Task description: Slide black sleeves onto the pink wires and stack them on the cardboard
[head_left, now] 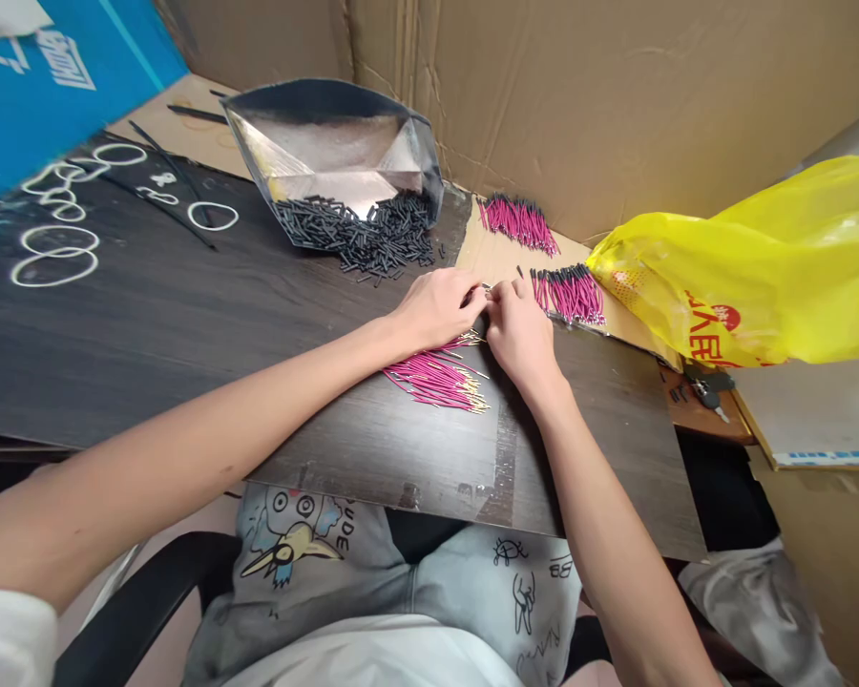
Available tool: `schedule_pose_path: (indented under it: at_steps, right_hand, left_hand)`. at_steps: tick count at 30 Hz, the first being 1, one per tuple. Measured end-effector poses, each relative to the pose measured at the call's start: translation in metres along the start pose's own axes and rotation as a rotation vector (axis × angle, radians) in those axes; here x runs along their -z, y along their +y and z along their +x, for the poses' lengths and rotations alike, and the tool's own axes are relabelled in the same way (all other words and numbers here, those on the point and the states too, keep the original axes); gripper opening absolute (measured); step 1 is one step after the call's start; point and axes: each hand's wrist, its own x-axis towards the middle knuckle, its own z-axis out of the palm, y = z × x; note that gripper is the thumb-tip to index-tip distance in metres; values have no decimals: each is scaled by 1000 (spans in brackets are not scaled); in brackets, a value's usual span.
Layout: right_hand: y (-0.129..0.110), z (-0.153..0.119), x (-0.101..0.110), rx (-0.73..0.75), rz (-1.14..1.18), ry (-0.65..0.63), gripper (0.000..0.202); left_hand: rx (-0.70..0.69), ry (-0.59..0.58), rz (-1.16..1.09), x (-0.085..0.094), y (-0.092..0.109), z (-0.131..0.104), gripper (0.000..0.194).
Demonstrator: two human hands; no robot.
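My left hand [440,307] and my right hand [521,324] meet fingertip to fingertip over the dark table [186,363]. Fingers on both are closed in a pinch, and a small piece between them is too hidden to name. Just below my left hand lies a loose bunch of magenta wires [436,380] with gold-coloured tips. Beyond my right hand, magenta wires with black ends [569,293] lie in a row on cardboard, with another such row [519,224] farther back. Short black tubes [365,234] fill the mouth of an open silvery bag [329,143] behind my left hand.
White rubber bands [55,255] and long black tubes [176,181] lie at the left, near a blue bag [64,76]. A yellow plastic bag [759,267] covers the right side. Keys [708,393] rest beneath it. Cardboard [616,105] stands behind the table.
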Motion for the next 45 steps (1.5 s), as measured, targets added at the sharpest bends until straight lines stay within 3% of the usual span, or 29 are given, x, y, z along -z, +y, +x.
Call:
schedule_pose_path:
  at_steps: [9,32,45]
  right_hand:
    - [-1,0,6,-20,167,73,9]
    - [4,1,0,12,218,162,7]
    - [5,1,-1,-4,190,121,9]
  left_hand:
    - [29,22,-16,2,1,-2,25]
    - [8,61,-15,0,-1,-1,23]
    - [-18,42,-31,2,3,-2,23]
